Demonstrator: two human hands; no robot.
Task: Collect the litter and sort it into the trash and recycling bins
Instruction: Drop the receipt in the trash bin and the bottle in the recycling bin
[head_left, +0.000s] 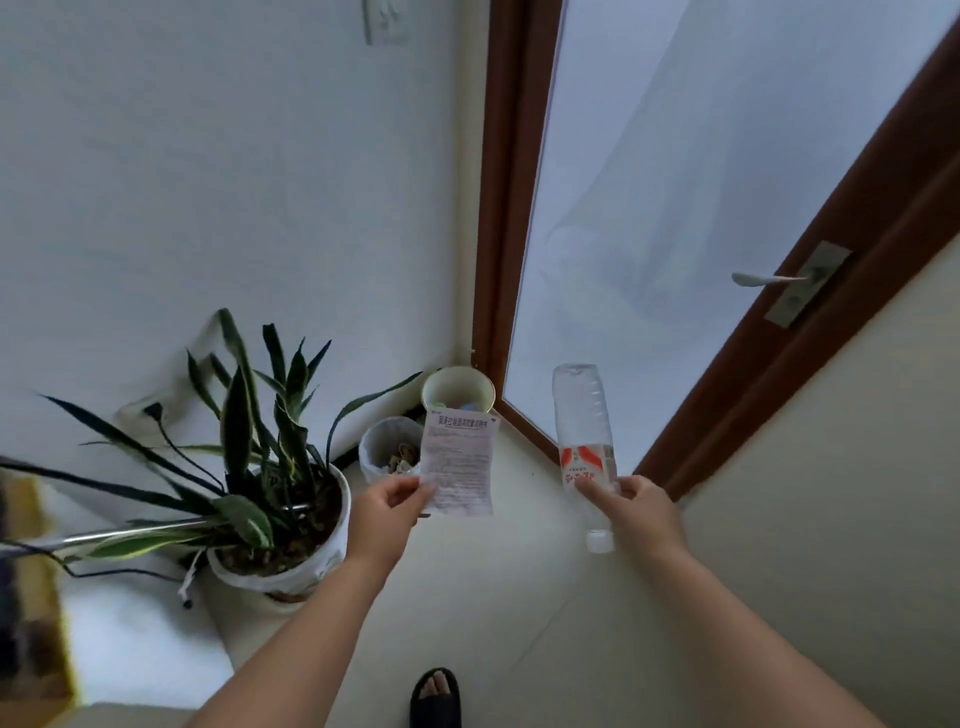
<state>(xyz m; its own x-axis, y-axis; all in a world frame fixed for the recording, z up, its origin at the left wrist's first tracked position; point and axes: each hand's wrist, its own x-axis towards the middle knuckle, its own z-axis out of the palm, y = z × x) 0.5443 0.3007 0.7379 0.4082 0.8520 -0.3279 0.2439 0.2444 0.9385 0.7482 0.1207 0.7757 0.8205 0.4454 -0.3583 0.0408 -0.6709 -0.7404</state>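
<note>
My left hand (388, 506) pinches the lower left corner of a printed paper leaflet (460, 462), held up flat in front of me. My right hand (636, 501) grips a clear empty plastic bottle (584, 426) with a red-and-white label, its white cap pointing down toward me. Two small bins stand in the far corner of the floor. The cream-coloured bin (457, 388) sits nearest the door frame with some items inside. The bin lined with a clear bag (387, 449) holds brownish scraps and is partly hidden by the leaflet.
A potted plant (270, 499) with long striped leaves stands at the left of the bins. A frosted glass door (675, 208) in a brown frame with a metal handle (769, 279) is at the right. My sandalled foot (435, 696) is on the pale floor.
</note>
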